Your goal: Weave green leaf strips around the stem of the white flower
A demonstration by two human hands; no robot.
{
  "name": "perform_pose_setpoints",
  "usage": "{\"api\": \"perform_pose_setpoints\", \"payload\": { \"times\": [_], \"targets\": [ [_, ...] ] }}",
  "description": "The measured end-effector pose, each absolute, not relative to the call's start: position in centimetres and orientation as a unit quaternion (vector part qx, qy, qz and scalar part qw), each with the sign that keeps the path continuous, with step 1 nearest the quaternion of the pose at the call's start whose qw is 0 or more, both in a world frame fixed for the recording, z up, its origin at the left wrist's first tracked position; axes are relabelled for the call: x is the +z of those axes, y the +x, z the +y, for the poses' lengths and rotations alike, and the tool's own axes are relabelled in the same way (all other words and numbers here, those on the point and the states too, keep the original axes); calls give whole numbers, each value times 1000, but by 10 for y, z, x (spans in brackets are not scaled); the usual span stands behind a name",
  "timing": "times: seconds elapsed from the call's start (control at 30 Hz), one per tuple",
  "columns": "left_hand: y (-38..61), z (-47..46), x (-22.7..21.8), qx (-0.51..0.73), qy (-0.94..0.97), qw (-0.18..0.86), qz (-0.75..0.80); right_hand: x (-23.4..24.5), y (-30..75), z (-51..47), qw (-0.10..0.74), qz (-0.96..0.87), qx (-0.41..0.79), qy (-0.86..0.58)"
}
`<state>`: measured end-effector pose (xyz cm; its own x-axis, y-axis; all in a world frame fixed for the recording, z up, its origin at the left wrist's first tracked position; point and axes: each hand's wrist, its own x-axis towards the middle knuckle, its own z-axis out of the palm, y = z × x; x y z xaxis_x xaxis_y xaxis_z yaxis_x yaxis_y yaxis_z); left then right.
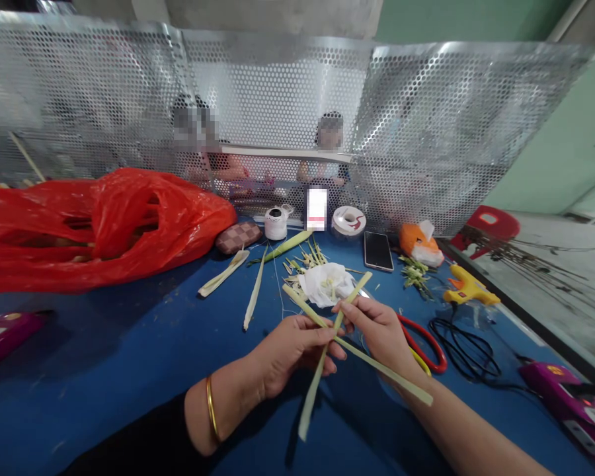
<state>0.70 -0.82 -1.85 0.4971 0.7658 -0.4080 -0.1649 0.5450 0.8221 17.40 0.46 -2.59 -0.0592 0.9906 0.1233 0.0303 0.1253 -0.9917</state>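
Two pale green leaf strips, which look like corn husk, cross in an X between my hands. One strip [384, 371] slants from upper left down to the lower right. The other strip [311, 403] runs from upper right to the lower left. My left hand [297, 347] pinches them near the crossing, thumb on top. With thumb and fingertips, my right hand [369, 324] grips the second strip just above the crossing. Behind my hands lies a crumpled white tissue [327, 281] among cut leaf scraps [293, 268]. Longer husk pieces [255, 291] rest to the left on the blue table [143, 357].
A red plastic bag [104, 225] fills the left back. White thread spool [276, 225], ribbon roll [348, 221] and phone [378, 251] stand or lie behind. At right are red-handled scissors [434, 347], a yellow glue gun [471, 285], its black cable and a purple device [570, 403].
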Motion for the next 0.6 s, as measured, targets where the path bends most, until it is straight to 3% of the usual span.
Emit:
{"api": "perform_pose_setpoints", "payload": {
  "times": [0.33,0.6],
  "targets": [
    [7,-2,-19,423,283,747,428,-30,164,1,478,-501,560,-454],
    [5,-2,-23,392,295,790,367,-29,164,-1,439,-606,532,-397]
  ]
}}
